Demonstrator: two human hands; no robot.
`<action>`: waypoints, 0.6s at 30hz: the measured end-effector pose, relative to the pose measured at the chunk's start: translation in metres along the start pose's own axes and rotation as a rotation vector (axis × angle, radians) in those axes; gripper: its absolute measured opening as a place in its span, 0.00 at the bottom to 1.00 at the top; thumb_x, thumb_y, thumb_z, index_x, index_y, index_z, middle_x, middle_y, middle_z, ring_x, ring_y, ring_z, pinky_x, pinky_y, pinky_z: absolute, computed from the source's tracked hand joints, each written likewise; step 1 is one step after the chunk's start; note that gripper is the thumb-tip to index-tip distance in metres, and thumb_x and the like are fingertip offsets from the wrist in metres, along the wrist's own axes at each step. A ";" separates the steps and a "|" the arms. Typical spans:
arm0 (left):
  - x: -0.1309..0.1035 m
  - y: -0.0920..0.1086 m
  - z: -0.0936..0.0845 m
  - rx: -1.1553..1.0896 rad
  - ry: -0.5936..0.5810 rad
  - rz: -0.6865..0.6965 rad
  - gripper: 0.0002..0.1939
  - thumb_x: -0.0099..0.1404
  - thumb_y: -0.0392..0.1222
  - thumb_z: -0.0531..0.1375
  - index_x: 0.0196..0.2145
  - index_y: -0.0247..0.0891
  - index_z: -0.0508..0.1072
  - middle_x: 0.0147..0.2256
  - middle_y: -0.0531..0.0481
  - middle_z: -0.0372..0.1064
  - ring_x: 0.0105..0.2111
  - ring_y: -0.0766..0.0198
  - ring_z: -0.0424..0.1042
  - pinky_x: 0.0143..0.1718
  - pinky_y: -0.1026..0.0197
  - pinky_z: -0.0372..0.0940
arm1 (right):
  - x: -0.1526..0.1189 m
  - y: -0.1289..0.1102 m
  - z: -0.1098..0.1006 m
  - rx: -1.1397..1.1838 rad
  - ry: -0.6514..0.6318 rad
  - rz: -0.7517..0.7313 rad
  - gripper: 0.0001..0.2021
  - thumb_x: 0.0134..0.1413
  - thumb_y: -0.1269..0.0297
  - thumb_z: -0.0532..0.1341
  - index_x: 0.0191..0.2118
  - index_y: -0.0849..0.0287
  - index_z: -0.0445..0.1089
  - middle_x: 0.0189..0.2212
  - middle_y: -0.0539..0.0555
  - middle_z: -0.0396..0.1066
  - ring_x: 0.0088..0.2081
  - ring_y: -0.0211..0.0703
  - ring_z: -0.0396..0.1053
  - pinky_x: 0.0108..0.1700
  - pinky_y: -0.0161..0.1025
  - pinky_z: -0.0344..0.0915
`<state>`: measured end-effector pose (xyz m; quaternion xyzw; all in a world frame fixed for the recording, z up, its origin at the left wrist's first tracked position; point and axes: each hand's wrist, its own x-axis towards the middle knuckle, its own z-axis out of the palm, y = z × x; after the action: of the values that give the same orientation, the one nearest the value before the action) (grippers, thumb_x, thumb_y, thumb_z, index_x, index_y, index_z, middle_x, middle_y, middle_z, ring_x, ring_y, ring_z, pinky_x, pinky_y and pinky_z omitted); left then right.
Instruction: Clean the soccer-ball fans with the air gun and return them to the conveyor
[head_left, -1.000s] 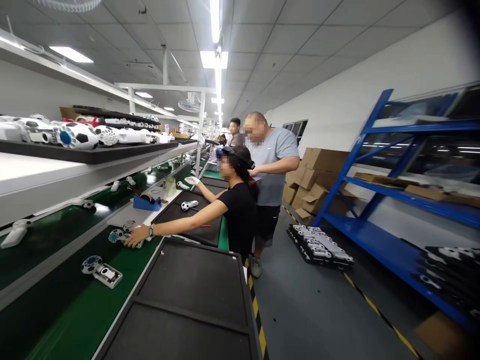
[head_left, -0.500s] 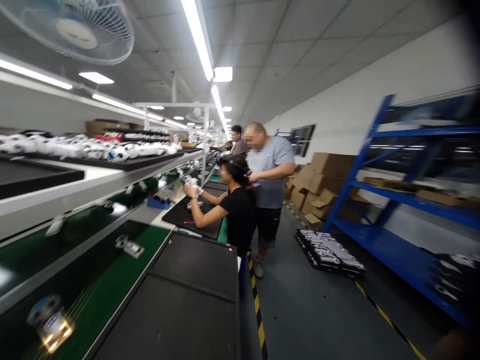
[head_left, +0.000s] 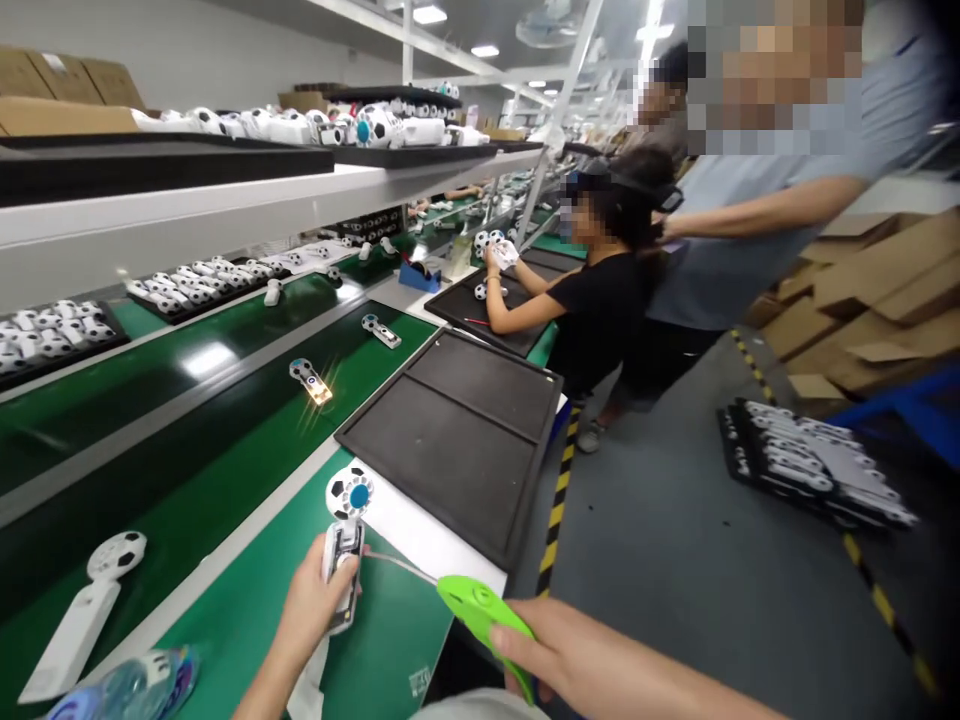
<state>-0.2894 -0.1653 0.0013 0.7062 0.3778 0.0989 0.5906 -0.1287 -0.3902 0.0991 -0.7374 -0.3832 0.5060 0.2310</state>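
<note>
We now see both of the person's hands, which are absent from the two earlier views; the view has swung down to the near end of the line. The left hand (head_left: 315, 605) has its grip wrapped around a white plastic handheld device with a round football-patterned head (head_left: 340, 537), thumb pressed across its body. The device is tilted slightly, head uppermost, above a green-topped surface (head_left: 390, 645). The right hand (head_left: 544, 640) has its grip clasped on a bright-green oval plastic tool (head_left: 471, 600), from which a thin pale strip (head_left: 401, 566) runs towards the device's side. We cannot tell whether the strip is a blade or a cord, nor whether it touches the device.

For the work, we judge this means that device and tool are paired, with the left hand steadying and the right hand working.

On the dark-green conveyor belt (head_left: 247, 490), a small device with glowing lights (head_left: 310, 381) is still lit, as it is half a second ago. A co-worker in a black shirt (head_left: 600, 305), reaching over the belt a second ago, now holds a white piece (head_left: 503, 253) raised above a tray.
</note>
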 end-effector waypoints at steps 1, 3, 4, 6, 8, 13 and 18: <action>-0.002 -0.003 -0.001 0.119 -0.013 0.081 0.18 0.58 0.54 0.54 0.39 0.37 0.66 0.23 0.51 0.69 0.25 0.60 0.69 0.29 0.60 0.63 | -0.002 -0.003 -0.001 -0.011 -0.016 0.006 0.28 0.57 0.44 0.42 0.30 0.63 0.66 0.30 0.58 0.73 0.29 0.40 0.68 0.33 0.35 0.63; -0.005 -0.008 -0.006 0.326 -0.066 0.233 0.16 0.58 0.51 0.54 0.39 0.38 0.68 0.28 0.50 0.71 0.29 0.59 0.69 0.34 0.60 0.63 | -0.005 -0.008 -0.002 -0.027 -0.049 0.015 0.27 0.57 0.44 0.41 0.28 0.62 0.65 0.27 0.57 0.72 0.27 0.39 0.67 0.31 0.34 0.62; -0.006 -0.010 -0.008 0.401 -0.104 0.290 0.16 0.59 0.51 0.54 0.40 0.38 0.68 0.31 0.49 0.71 0.31 0.59 0.69 0.35 0.60 0.62 | -0.006 -0.009 -0.003 -0.027 -0.063 0.016 0.27 0.57 0.44 0.41 0.28 0.62 0.65 0.26 0.57 0.72 0.26 0.38 0.66 0.31 0.34 0.62; -0.008 -0.014 -0.013 0.492 -0.160 0.352 0.17 0.60 0.51 0.53 0.42 0.39 0.67 0.35 0.47 0.71 0.33 0.58 0.69 0.36 0.60 0.62 | -0.008 -0.009 -0.004 -0.014 -0.093 0.016 0.27 0.57 0.44 0.41 0.27 0.61 0.64 0.24 0.55 0.71 0.25 0.38 0.65 0.31 0.34 0.62; -0.009 -0.017 -0.016 0.530 -0.184 0.360 0.18 0.61 0.52 0.52 0.44 0.39 0.66 0.37 0.46 0.71 0.34 0.58 0.69 0.37 0.60 0.62 | -0.008 -0.008 -0.005 0.005 -0.110 0.025 0.26 0.57 0.43 0.41 0.27 0.61 0.63 0.23 0.53 0.69 0.25 0.37 0.64 0.31 0.34 0.62; -0.006 -0.021 -0.020 0.553 -0.176 0.311 0.19 0.61 0.53 0.51 0.44 0.39 0.66 0.38 0.45 0.71 0.35 0.56 0.69 0.37 0.59 0.62 | -0.003 -0.009 -0.010 -0.007 -0.129 0.054 0.27 0.56 0.42 0.40 0.25 0.60 0.61 0.21 0.52 0.67 0.24 0.36 0.62 0.32 0.35 0.61; -0.002 -0.019 -0.021 0.492 -0.155 0.250 0.19 0.60 0.53 0.53 0.44 0.40 0.68 0.40 0.45 0.71 0.37 0.54 0.69 0.41 0.58 0.63 | 0.013 -0.011 -0.015 -0.008 -0.159 0.075 0.27 0.54 0.40 0.40 0.26 0.59 0.60 0.23 0.54 0.69 0.25 0.39 0.62 0.32 0.37 0.61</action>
<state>-0.3107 -0.1500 -0.0095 0.8748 0.2543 0.0222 0.4119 -0.1155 -0.3728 0.1054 -0.7097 -0.3746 0.5697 0.1776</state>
